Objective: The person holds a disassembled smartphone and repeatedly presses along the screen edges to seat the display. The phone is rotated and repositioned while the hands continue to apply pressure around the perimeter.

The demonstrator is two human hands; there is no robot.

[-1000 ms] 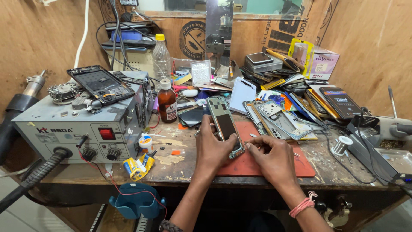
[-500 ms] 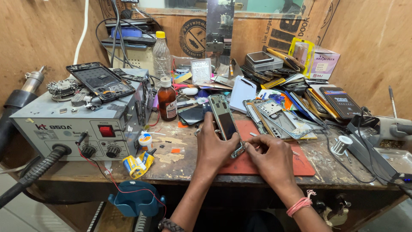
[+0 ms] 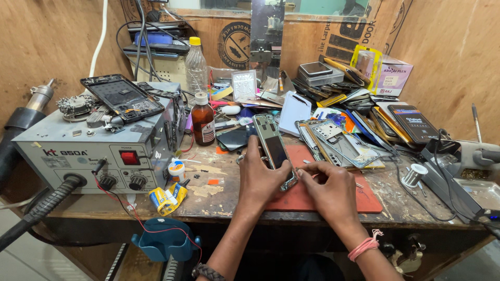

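An opened phone frame [image 3: 273,145] lies tilted on a red work mat [image 3: 359,198] at the middle of the bench. My left hand [image 3: 263,179] grips its left side, thumb along the edge. At the phone's lower right corner my right hand [image 3: 328,190] has its fingertips pinched together; whether a small tool is in them I cannot tell. A pink band sits on my right wrist, a dark braided one on my left.
A grey rework station [image 3: 99,148] with a dismantled phone [image 3: 121,96] on top stands at the left. A brown bottle [image 3: 203,118], a clear plastic bottle [image 3: 196,65], a solder spool [image 3: 415,174], piles of phone parts [image 3: 338,138] and boxes crowd the bench.
The view has shifted slightly. Both hands stay on the phone frame with hardly any movement.
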